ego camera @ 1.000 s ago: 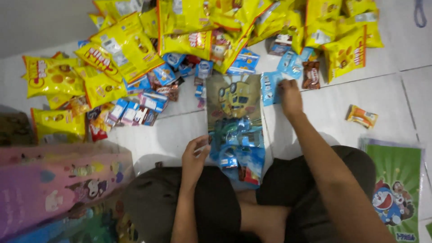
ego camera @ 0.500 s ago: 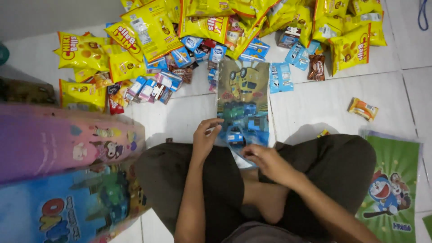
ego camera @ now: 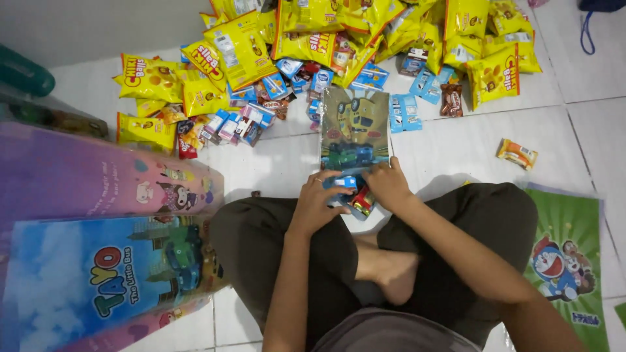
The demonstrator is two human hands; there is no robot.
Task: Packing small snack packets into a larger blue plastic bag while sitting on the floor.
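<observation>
On the white tiled floor (ego camera: 456,150), just ahead of the crossed legs, lies one clear goodie bag (ego camera: 355,130) printed with cartoon buses, its closed end toward the snack heap and its mouth toward the lap. Both hands meet at that near end: the left hand (ego camera: 317,203) curls over a small blue packet (ego camera: 342,182) there, and the right hand (ego camera: 388,184) pinches the bag's edge with thumb and fingers pressed together, a red-wrapped piece (ego camera: 364,201) just under it.

As a judgement, the bag is thin and slick, so its mouth could fold shut under the fingers and the small packets could slide out onto the floor or the lap. The heap of yellow snack bags (ego camera: 313,32) along the far edge of the floor leans loosely, and a nudge from the bag's far end could scatter the small blue packs (ego camera: 404,112) beside it.

Counted: one bus-printed bag in hand; one orange packet (ego camera: 517,154) alone at the right; one green cartoon bag (ego camera: 566,261) by the right knee; a stack of flat printed bags (ego camera: 98,261) at the left, at least two showing. The yellow bags number well over a dozen; I cannot tell exactly.
</observation>
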